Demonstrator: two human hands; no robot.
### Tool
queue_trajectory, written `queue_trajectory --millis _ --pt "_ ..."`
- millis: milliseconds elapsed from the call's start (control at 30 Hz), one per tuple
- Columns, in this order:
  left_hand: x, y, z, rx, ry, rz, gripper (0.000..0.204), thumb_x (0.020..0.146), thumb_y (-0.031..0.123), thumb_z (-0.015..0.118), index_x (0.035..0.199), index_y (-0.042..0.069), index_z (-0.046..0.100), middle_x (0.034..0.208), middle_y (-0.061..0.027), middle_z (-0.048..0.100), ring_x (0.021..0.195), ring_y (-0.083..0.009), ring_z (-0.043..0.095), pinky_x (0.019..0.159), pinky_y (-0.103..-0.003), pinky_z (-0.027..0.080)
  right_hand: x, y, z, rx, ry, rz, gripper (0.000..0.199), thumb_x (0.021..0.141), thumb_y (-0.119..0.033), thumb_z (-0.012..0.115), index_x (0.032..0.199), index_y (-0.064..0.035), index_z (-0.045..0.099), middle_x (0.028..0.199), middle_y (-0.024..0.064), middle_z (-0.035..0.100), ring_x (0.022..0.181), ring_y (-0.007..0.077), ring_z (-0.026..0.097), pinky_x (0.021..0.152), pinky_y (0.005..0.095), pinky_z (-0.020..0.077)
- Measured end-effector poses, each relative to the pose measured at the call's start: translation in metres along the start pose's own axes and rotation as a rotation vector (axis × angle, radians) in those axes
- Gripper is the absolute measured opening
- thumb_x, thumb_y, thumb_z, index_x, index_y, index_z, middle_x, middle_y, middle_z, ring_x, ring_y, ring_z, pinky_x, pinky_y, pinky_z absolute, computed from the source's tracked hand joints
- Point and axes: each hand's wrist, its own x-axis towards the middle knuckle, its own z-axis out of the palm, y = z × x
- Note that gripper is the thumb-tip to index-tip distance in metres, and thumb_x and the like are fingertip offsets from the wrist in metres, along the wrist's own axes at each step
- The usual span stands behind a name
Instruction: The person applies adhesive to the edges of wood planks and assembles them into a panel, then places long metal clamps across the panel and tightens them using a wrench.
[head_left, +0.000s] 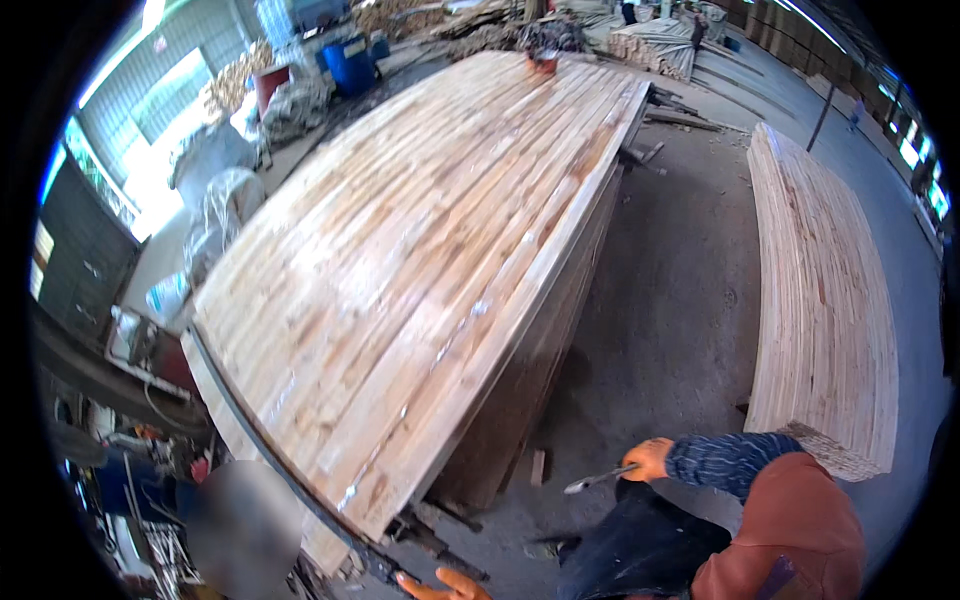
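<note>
Two orange-gloved hands are mine; my right hand [648, 460] is closed round the end of a slim metal tool [598, 481], which sticks out to the left of my fist, low over the grey concrete floor [670, 300] and just off the near right corner of the big stack of pale boards [420, 270]; whether its far end is a spanner jaw or a flat blade I cannot tell; my left hand [445, 585] shows only at the lower edge, fingers spread and holding nothing, close to the dark metal band [262, 440] that runs along the near end of the stack.

I judge the tool to be steel, stiff and fairly light, unlikely to bend or break, though smooth enough to turn in a glove; the end I hold, away from the working tip, looks the right place for it.

Off to the right, well apart across the floor, lies a second, narrower stack of boards [825, 300]; another person stands at the lower left; blue drums [350, 62] stand beyond the far end.
</note>
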Motion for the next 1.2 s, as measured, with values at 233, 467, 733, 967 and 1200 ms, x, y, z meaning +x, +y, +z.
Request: queue_trajectory --millis 233,467,733,967,1200 --pt "-0.009 0.222 0.139 -0.022 -0.314 -0.079 0.075 0.101 0.033 0.057 0.16 0.006 0.019 0.159 -0.0225 0.034 0.145 -0.0309 0.036 0.117 -0.042 0.031 -0.112 0.112 -0.088 0.76 0.382 0.415 0.048 0.093 -0.045 0.063 0.113 -0.0021 0.066 0.082 0.0068 0.074 0.063 0.0125 0.067 0.066 0.0302 0.0543" --pt "-0.08 0.431 0.349 -0.181 -0.483 0.562 0.048 0.1 0.006 0.054 0.143 0.001 0.034 0.151 -0.0319 0.036 0.134 -0.0451 0.046 0.108 -0.047 0.047 -0.185 0.265 -0.189 1.113 0.659 0.488 0.038 0.097 -0.034 0.062 0.115 -0.0001 0.065 0.083 0.0112 0.073 0.061 0.0145 0.065 0.06 0.0304 0.0541" --pt "-0.087 0.535 0.543 -0.37 -0.6 0.184 0.052 0.093 0.007 0.06 0.141 -0.003 0.04 0.115 -0.0261 0.068 0.113 -0.0452 0.061 0.1 -0.049 0.051 -0.138 0.418 -0.323 1.801 0.907 0.524 0.036 0.096 -0.022 0.069 0.124 0.0006 0.06 0.088 0.0199 0.069 0.057 0.0204 0.061 0.056 0.0387 0.0578" --pt "-0.077 0.68 0.735 -0.365 -0.716 0.218 0.069 0.095 0.018 0.057 0.153 -0.007 0.03 0.153 -0.0299 0.039 0.14 -0.0396 0.043 0.116 -0.045 0.036 -0.124 0.564 -0.411 1.951 0.96 0.627 0.063 0.098 -0.025 0.067 0.148 0.0009 0.04 0.107 0.0261 0.066 0.065 0.0274 0.062 0.063 0.0486 0.0597" --pt "-0.094 0.88 0.955 -0.712 -0.744 0.36 0.068 0.096 0.01 0.059 0.155 -0.002 0.028 0.151 -0.0283 0.043 0.139 -0.0371 0.046 0.11 -0.043 0.04 -0.138 0.66 -0.527 1.823 1.1 0.766 0.045 0.1 -0.027 0.06 0.137 -0.0041 0.048 0.085 0.0201 0.067 0.053 0.0236 0.058 0.051 0.0404 0.0551"
